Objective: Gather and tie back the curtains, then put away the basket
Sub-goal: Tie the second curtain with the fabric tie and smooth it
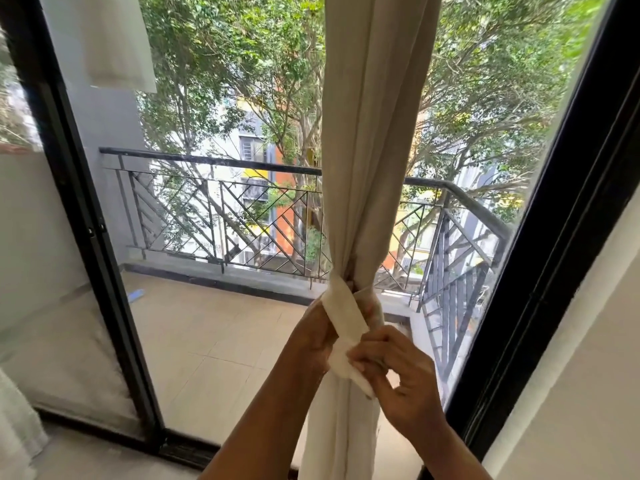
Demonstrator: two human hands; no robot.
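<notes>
The gathered curtain [374, 133] hangs as one column in front of the glass pane [214, 323]; how much room lies behind it cannot be told. To its left the way is open along the pane as far as the black door frame [86, 220]. To its right a narrower gap runs to the slanted window frame [554, 237] and the pale wall [588, 393]. The left grip [317, 337] and right grip [398, 375] crowd the bundle's waist from either side, the tie-back band [346, 323] crossing between them; above the waist both flanks stand free
</notes>
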